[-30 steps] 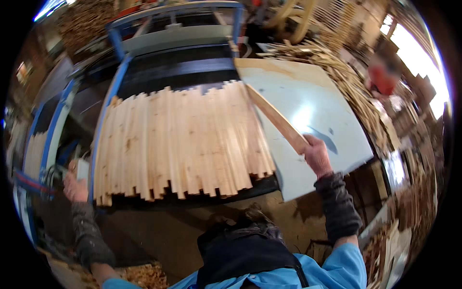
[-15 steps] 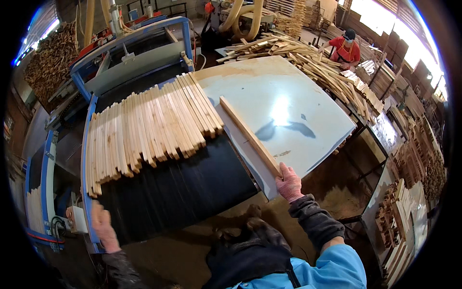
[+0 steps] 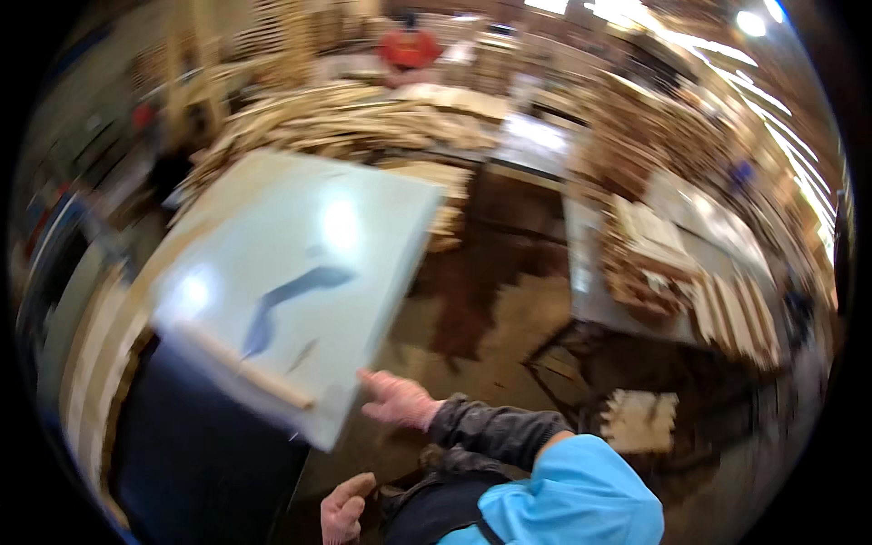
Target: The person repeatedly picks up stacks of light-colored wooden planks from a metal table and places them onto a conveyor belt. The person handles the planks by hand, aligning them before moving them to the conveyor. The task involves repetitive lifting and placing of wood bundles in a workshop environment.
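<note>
My right hand (image 3: pixel 398 400), in a pinkish glove, hangs beside the front right corner of the pale blue-white table (image 3: pixel 363 218). Its fingers reach toward the table edge, with nothing seen in them. A long wooden strip (image 3: pixel 259 371) rests on the table along its left side, apart from my hand. Low in the view, close to my body, my left hand (image 3: pixel 343 510) has its fingers curled in, and no object shows in it. Motion blurs the picture.
On the left lies a black conveyor belt (image 3: pixel 200 445) with a row of wooden strips (image 3: pixel 86 350) beyond. A heap of loose strips (image 3: pixel 318 127) lies behind the table; a person in red (image 3: pixel 409 50) is past it. Stacked wood (image 3: pixel 649 241) covers a right-hand bench.
The view has swung right. My right hand has let go of the wooden strip, which now lies on the table. My left hand has come from the conveyor's edge to near my body.
</note>
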A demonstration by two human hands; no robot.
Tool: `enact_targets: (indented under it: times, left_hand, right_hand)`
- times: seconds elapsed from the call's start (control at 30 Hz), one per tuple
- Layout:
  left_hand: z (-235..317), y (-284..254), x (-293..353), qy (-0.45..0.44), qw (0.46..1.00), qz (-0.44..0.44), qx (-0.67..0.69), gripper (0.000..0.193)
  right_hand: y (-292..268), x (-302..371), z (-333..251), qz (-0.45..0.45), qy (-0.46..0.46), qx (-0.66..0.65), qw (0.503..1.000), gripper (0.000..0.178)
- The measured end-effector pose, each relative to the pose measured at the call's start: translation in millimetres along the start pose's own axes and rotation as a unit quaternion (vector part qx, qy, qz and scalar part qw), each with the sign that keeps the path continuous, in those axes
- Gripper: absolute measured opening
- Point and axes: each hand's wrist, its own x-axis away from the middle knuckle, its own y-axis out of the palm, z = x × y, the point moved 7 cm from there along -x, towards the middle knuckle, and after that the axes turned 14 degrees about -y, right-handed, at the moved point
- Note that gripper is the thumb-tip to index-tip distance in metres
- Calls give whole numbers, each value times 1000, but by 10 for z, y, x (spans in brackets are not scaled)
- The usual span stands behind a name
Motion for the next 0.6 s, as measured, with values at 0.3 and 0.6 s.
enact_targets:
  times: [0.3, 0.6]
  left_hand:
    - [47, 1971, -2005, -144, 978, -121, -93, 40]
    - [389, 3150, -3868, -188, 949, -222, -125, 45]
  right_hand:
    - [-1594, 2081, 2107, 24, 256, -50, 965, 68]
    - [-2361, 2794, 3314, 141, 383, -137, 902, 73]
